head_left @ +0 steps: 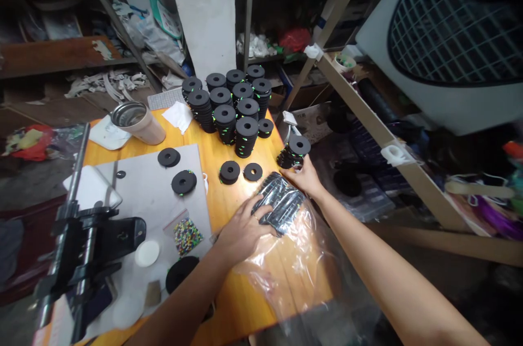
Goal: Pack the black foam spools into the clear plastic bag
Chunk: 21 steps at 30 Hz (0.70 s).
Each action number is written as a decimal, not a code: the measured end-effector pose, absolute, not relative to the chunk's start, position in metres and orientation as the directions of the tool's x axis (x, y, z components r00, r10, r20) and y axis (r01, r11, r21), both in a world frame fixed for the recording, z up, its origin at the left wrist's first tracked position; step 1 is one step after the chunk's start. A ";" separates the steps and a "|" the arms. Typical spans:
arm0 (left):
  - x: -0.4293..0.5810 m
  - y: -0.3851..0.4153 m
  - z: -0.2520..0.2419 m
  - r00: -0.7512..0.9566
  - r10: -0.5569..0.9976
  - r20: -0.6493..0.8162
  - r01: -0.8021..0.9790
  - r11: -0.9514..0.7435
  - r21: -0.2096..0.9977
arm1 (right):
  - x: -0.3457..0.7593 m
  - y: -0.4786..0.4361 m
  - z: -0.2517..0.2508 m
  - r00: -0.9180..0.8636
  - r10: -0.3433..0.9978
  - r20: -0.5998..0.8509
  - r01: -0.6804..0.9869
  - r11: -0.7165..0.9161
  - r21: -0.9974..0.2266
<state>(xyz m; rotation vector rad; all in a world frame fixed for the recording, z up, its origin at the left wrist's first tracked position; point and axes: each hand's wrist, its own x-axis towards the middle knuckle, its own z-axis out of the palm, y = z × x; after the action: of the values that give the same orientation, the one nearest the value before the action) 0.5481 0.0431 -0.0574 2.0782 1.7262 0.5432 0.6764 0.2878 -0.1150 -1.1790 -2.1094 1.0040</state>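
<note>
My left hand (244, 229) lies on a clear plastic bag (286, 259) on the wooden table, its fingers curled over a packed row of black discs (281, 201) inside the bag. My right hand (304, 176) reaches to the table's right edge and grips a short stack of black ring discs (294, 152) with green marks. Several taller stacks of the same discs (231, 109) stand at the back of the table. A few loose discs (241, 171) lie between the stacks and my hands.
A metal cup (137, 122) stands at the back left. A grey mat (163, 193) carries loose discs, a small bag of beads (187, 236) and white caps. A black press tool (87, 248) sits at the left front. Cluttered shelves and a slanted wooden beam (368, 117) surround the table.
</note>
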 end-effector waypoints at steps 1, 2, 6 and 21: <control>0.548 0.043 -0.057 0.170 0.984 0.045 0.835 -0.168 0.524 | 0.679 0.287 -0.114 -0.504 0.861 0.067 0.482 0.345 -0.805; 0.548 0.043 -0.058 0.169 0.985 0.040 0.834 -0.165 0.526 | 0.681 0.287 -0.113 -0.516 0.854 0.064 0.485 0.353 -0.800; 0.549 0.043 -0.058 0.170 0.985 0.033 0.837 -0.162 0.523 | 0.681 0.284 -0.109 -0.505 0.857 0.102 0.518 0.395 -0.759; 0.549 0.043 -0.059 0.176 0.984 0.030 0.830 -0.164 0.533 | 0.686 0.312 -0.093 -0.415 0.909 -0.032 0.325 0.115 -0.938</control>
<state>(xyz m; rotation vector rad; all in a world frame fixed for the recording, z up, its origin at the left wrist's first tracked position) 0.5487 0.0427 -0.0592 2.0621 1.7114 0.5277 0.6855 0.3121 -0.0932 -1.1978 -1.8182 1.2983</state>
